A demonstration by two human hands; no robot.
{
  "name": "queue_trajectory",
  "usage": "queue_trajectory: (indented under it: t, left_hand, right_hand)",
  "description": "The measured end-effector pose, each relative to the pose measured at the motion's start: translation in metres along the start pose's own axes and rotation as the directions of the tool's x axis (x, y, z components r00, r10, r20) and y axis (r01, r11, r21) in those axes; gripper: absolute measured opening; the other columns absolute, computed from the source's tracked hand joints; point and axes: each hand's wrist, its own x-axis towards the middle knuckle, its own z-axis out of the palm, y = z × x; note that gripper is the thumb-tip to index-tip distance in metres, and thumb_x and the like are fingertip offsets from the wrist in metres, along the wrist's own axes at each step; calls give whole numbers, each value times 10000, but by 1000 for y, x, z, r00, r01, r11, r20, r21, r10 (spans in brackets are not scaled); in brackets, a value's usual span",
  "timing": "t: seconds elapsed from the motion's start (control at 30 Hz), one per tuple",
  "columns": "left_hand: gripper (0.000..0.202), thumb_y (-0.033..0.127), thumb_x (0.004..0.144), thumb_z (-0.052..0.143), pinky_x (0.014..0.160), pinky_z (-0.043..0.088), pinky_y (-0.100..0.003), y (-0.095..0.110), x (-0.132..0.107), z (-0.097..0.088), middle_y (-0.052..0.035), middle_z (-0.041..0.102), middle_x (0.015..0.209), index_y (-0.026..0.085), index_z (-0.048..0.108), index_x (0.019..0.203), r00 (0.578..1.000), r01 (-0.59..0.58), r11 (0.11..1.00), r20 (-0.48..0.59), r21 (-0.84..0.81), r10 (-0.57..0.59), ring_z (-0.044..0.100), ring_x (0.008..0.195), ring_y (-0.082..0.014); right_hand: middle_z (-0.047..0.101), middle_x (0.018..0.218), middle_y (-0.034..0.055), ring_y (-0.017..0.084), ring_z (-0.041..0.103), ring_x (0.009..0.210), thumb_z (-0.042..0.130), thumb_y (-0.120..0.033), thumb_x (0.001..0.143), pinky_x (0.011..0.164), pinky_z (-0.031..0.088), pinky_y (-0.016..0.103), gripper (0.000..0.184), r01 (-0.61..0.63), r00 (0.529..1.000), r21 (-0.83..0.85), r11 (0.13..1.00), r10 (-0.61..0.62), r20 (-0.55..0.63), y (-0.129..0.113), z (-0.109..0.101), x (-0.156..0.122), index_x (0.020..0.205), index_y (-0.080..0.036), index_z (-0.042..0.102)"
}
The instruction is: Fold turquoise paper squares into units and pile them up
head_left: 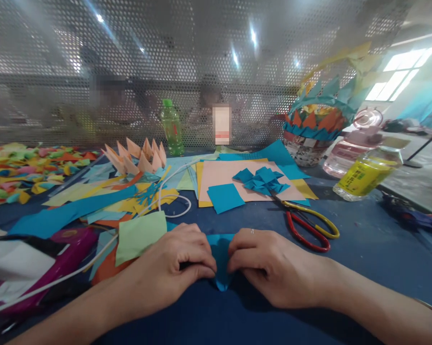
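A piece of blue paper, folded to a point at its near end, lies on the dark blue table between my hands. My left hand is closed, its thumb and fingers pinching the paper's left side. From the right, my right hand grips the other side with bent fingers. Part of the sheet is hidden under both hands. Beyond them, a blue paper square and several folded blue pieces rest on a pale pink sheet. Scissors with red and yellow handles lie beyond my right hand.
Left are a purple device with a white cord, a green paper sheet and colourful folded pieces. A peach paper crown, green bottle, paper basket and yellow-labelled bottle stand farther back before a perforated screen.
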Motion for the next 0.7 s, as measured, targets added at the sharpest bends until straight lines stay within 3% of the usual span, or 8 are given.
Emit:
queue_trajectory:
  t: [0.3,0.47,0.7]
  left_hand:
    - [152,129,860,653,725,385,-256,4,4,12,56,611,731,218,626,739,984,171,985,-40,-16,-172,546,733,-126]
    - [156,114,844,602,766,398,-302,7,4,17,37,601,722,204,590,717,972,225,974,-68,7,-224,542,712,-145]
    - [168,104,823,589,869,388,-352,6,2,25,53,574,707,216,539,709,971,211,976,-123,46,-204,541,710,-148]
  right_hand:
    - [695,943,52,151,639,840,458,42,694,774,490,263,394,165,984,16,986,-165,72,5,-6,-1,901,-145,737]
    - [690,955,54,147,634,838,455,28,712,767,497,263,383,146,984,28,989,-148,99,3,-6,-1,905,-154,730]
    - [682,938,52,149,639,841,466,26,712,773,495,266,380,142,984,20,990,-144,106,2,-7,-1,913,-157,730]
